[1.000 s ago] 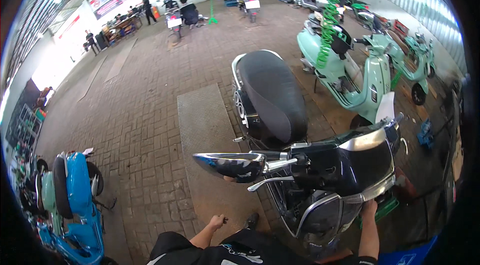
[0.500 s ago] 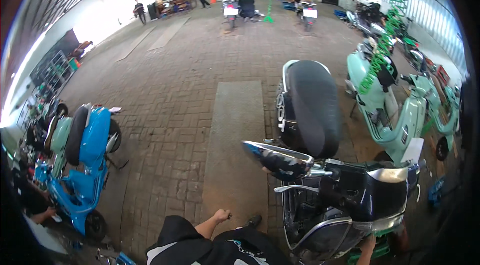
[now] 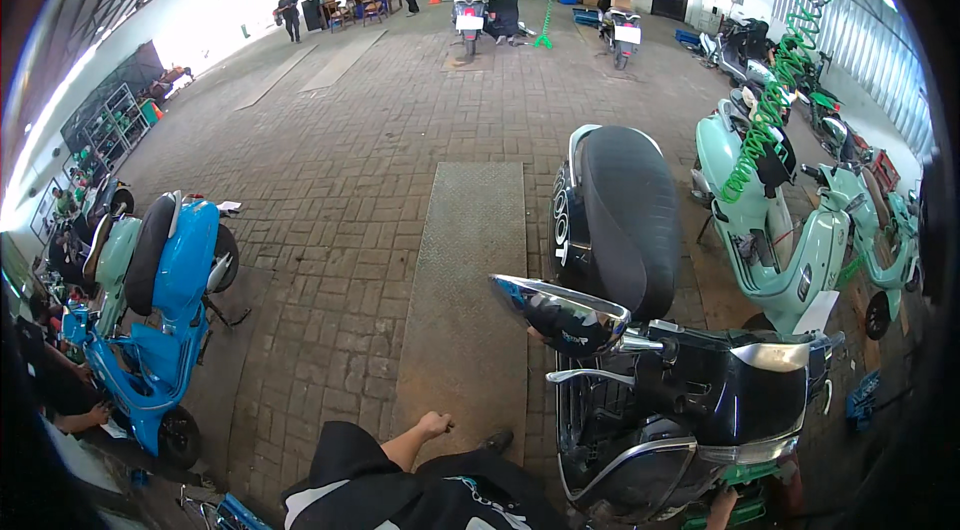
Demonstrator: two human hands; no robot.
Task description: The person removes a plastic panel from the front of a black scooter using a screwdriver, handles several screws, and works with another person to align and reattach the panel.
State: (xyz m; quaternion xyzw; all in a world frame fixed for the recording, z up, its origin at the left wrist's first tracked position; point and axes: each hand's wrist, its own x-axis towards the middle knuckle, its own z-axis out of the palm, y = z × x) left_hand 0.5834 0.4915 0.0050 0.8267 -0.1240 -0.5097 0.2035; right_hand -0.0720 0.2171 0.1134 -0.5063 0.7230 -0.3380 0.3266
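A black scooter [image 3: 770,385] with a dark seat [image 3: 628,220] and a chrome-rimmed mirror [image 3: 570,318] stands at my right. My left hand [image 3: 434,424] hangs over the metal floor plate [image 3: 475,260], its fingers curled closed; whatever they may hold is too small to make out. Low at the scooter's front, my right hand [image 3: 722,506] reaches down beside a green crate-like thing [image 3: 748,476]. Its fingers are hidden there, so I cannot tell its grip.
A blue scooter [image 3: 185,260] stands at the left, with another person's hand [image 3: 97,416] by it. Mint-green scooters [image 3: 815,265] fill the right side under a green coiled air hose [image 3: 765,120]. A person crouches [image 3: 502,10] beside a motorbike [image 3: 469,15] at the back.
The view has tilted and shifted slightly. My right hand sits a little lower beside the scooter's front. My left hand has moved slightly left and up in the view, still closed.
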